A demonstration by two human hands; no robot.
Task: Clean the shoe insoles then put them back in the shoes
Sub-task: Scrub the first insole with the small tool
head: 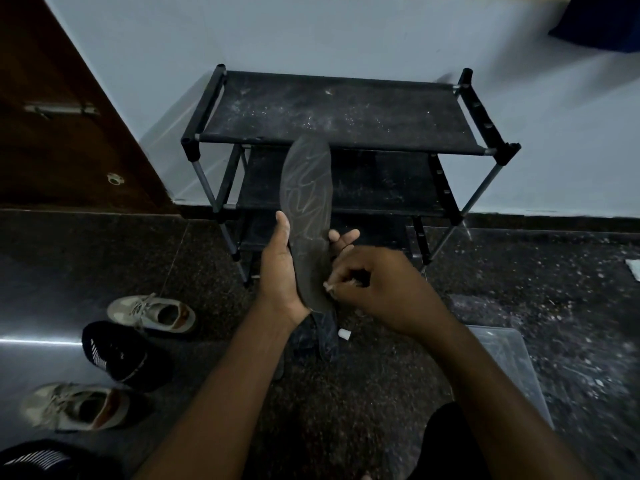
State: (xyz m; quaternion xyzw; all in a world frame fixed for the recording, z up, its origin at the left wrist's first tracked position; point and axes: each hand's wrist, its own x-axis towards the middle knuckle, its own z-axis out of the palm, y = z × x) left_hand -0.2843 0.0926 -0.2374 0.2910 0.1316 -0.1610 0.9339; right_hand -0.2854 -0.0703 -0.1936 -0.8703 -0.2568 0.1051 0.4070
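A dark grey insole [307,206] with a pale line pattern stands upright in front of me. My left hand [280,268] holds its heel end, thumb on the left edge and fingertips showing past the right edge. My right hand [377,292] is curled beside the insole's lower right edge, pinching something small and pale; what it is I cannot make out. Another dark insole [317,336] lies on the floor below my hands. To the left stand two beige sneakers [152,311] [74,407] and two black shoes [114,351] [38,457].
A dusty black shoe rack [332,112] stands against the white wall ahead. A brown door [59,109] is at the left. A small white cap [344,334] lies on the dark speckled floor, and a clear plastic lid [505,362] lies at the right.
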